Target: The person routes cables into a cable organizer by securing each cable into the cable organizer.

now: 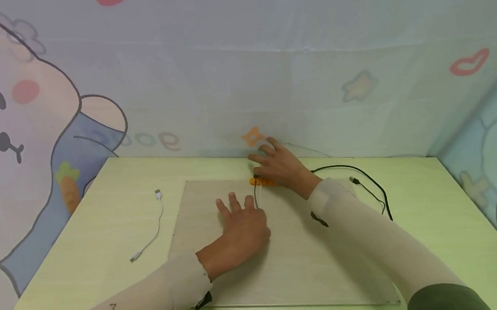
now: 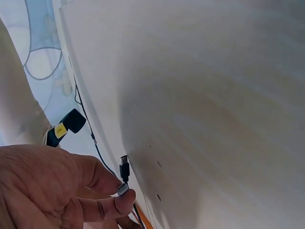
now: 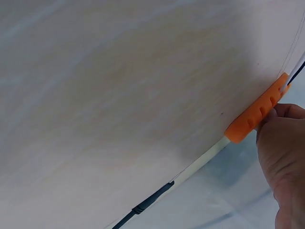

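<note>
Over the middle of the board, my left hand (image 1: 245, 229) pinches the ends of charging cables between thumb and finger. In the left wrist view a black cable plug (image 2: 125, 168) with a metal tip sticks up beside a pale plug (image 2: 122, 189) at the fingertips. My right hand (image 1: 281, 164) is at the board's far edge and grips an orange slotted cable holder (image 1: 260, 180), partly hidden by the fingers. In the right wrist view the orange holder (image 3: 252, 113) shows several notches; a white and a black cable (image 3: 296, 74) run from its far end.
A pale board (image 1: 207, 193) lies on the light-green table (image 1: 101, 233). On the left lies a white charging cable (image 1: 158, 224). A black cable (image 1: 376, 181) curves past the right forearm, near a black USB plug (image 1: 354, 180). A printed cloth (image 1: 229, 65) hangs behind.
</note>
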Available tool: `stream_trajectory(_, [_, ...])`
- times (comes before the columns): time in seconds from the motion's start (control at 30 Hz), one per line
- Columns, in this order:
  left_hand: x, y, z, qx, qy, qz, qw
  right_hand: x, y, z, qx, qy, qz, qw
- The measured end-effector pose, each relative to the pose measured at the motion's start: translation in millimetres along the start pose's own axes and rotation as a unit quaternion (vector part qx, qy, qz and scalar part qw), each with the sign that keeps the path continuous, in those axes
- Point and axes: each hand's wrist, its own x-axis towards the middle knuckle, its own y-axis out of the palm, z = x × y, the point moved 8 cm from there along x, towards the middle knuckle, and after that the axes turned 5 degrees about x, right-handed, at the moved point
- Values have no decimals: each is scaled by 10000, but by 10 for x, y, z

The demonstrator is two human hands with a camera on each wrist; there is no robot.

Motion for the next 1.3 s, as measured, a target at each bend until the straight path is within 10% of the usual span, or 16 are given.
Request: stream_trajectory(1.3, [-137, 81, 110, -347, -340, -18, 9988, -216, -114, -36, 1280, 251, -897, 9874])
